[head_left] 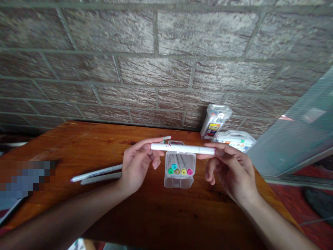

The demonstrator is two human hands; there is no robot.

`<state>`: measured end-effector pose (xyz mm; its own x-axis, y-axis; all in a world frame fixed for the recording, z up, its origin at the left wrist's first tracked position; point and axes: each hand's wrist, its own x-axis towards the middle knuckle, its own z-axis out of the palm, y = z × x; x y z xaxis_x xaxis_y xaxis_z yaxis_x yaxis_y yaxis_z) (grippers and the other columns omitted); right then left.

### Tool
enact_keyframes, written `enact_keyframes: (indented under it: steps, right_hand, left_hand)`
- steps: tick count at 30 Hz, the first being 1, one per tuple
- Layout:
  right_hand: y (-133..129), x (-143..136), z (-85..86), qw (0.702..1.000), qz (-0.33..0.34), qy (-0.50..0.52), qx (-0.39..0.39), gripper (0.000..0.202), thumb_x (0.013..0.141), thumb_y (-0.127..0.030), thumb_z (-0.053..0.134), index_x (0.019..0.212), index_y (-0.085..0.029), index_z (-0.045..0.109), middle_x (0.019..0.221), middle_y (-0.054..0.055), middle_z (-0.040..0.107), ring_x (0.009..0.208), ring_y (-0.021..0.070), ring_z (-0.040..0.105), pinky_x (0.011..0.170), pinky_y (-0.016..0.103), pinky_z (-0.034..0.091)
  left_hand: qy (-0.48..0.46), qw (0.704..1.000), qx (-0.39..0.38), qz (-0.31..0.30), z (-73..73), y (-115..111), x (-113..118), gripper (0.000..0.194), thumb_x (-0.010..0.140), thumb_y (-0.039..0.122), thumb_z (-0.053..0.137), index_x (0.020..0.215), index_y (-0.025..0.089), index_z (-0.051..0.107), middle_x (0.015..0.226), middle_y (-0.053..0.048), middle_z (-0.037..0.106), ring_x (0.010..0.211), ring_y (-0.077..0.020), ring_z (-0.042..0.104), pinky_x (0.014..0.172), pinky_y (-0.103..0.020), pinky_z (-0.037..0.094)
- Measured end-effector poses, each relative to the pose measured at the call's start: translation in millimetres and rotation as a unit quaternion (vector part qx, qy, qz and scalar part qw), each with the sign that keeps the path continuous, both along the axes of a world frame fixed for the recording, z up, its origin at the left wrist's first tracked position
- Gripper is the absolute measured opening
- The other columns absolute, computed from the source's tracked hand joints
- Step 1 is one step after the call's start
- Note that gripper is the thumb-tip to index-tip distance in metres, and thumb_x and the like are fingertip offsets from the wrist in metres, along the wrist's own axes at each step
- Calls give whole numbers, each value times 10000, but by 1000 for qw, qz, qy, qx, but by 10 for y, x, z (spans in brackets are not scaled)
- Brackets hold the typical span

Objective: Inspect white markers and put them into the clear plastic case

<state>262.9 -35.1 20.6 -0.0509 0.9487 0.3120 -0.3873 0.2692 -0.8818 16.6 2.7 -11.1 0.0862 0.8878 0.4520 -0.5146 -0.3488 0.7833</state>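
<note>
A white marker pen (182, 149) lies level between my two hands, above the table. My left hand (136, 163) pinches its left end, and my right hand (231, 166) pinches the right end. Below the pen stands a clear plastic case (179, 182) with its lid open. Inside it are several markers with coloured ends, among them a green one (170, 171), a yellow one (183, 171) and a pink one (189, 172). Two more white markers (96, 172) lie beside my left wrist. Another marker (167, 138) is partly hidden behind my left fingers.
Against the brick wall (135, 69) stands an upright clear case of markers (215, 121). A second clear case (236, 140) sits right of it, near the wooden table's (182, 211) right side. A grey panel (293, 139) rises at the right. A pixelated patch covers the far left.
</note>
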Motion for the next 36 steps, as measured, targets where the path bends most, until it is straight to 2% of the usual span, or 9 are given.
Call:
enact_keyframes:
  steps: [16,24,36]
  right_hand:
    - [7,10,4,1000,-3,-1,-7,188,965,-312,758,1083,-202,855,912,114,877,411,155,701,357,207,540]
    - [-3,2,14,1000,-12,-11,-4,186,956,-352,790,1045,-198,845,902,108,875,403,153,693,355,216,539]
    - [-15,15,4,999,-28,-43,4,130,952,-305,796,1026,-205,833,888,106,871,408,148,685,363,223,539]
  left_hand:
    - [-14,1000,3,-9,-7,-1,-1,271,988,268,682,1151,144,861,801,-113,799,540,-126,611,505,-251,495]
    - [9,1000,6,5,-37,12,-3,231,989,266,709,1125,158,862,771,-88,777,549,-114,594,506,-235,476]
    - [35,999,10,35,-23,-7,0,204,963,326,775,1077,171,842,757,-79,784,519,-126,588,480,-244,466]
